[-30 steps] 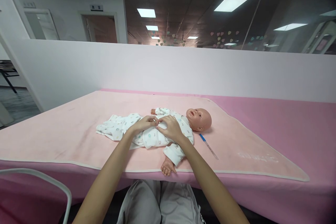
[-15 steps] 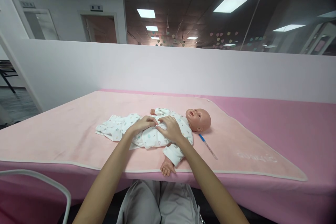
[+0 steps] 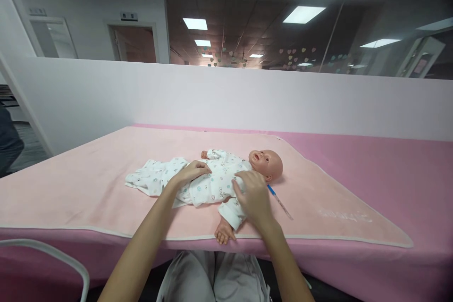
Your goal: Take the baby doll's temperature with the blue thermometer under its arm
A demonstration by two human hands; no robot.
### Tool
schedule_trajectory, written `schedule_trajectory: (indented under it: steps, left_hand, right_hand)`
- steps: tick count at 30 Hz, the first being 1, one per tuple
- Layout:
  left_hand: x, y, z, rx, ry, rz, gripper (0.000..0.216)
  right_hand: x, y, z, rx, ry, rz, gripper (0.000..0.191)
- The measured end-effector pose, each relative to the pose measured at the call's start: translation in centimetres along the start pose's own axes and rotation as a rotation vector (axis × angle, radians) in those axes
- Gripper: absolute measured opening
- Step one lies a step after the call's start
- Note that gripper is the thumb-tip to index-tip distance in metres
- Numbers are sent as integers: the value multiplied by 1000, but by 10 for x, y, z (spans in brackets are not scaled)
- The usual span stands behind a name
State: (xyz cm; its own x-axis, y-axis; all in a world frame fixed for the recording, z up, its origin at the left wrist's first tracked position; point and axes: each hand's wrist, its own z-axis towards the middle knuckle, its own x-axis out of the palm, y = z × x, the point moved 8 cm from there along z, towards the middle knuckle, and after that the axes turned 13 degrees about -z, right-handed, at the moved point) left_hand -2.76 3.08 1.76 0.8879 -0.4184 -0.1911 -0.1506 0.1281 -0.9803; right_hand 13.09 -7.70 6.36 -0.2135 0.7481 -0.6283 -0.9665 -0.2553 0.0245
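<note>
A baby doll [image 3: 266, 165] lies on its back, its head to the right, dressed in a white printed outfit [image 3: 212, 184]. My left hand [image 3: 193, 172] rests on the outfit around the doll's waist, fingers stretched out. Over the doll's near shoulder is my right hand [image 3: 254, 193], slightly blurred, thumb and fingers apart with nothing seen between them. It hides part of the near sleeve and shoulder. The doll's near hand [image 3: 224, 232] lies at the front edge of the mat. Beside the head is a thin thermometer-like stick with a blue end [image 3: 272, 189].
A peach mat [image 3: 318, 203] with a pale edge covers much of the pink table [image 3: 389, 174]. A white partition [image 3: 230, 99] stands behind it. At lower left curves a white tube-like rail [image 3: 60, 252]. Part of a person [image 3: 9, 141] shows at the far left.
My right hand has moved right and nearer, from the doll's belly to its near shoulder. My left hand stays at the waist. A person has come into view at the far left.
</note>
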Motion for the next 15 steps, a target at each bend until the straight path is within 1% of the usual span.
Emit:
schedule_trajectory:
  steps: [2, 3, 5, 8, 11, 15]
  left_hand:
    - [0, -1, -1, -6, -7, 4, 23]
    - [0, -2, -1, -7, -11, 8, 24]
    - [0, -1, -1, -9, -13, 19, 25]
    - [-1, 1, 0, -4, -17, 29, 27]
    - [-2, 2, 1, 4, -25, 29, 28]
    - [-1, 0, 0, -6, -39, 25, 28]
  right_hand:
    - [-10, -34, -19, 148, -16, -84, 15]
    - [-11, -50, -29, 204, 3, -149, 16]
    - [-6, -80, -48, 272, 83, -304, 17]
    - [5, -113, -71, 312, 233, -498, 23]
    - [9, -133, -84, 383, 331, -582, 31]
    - [14, -139, -89, 414, 407, -533, 36]
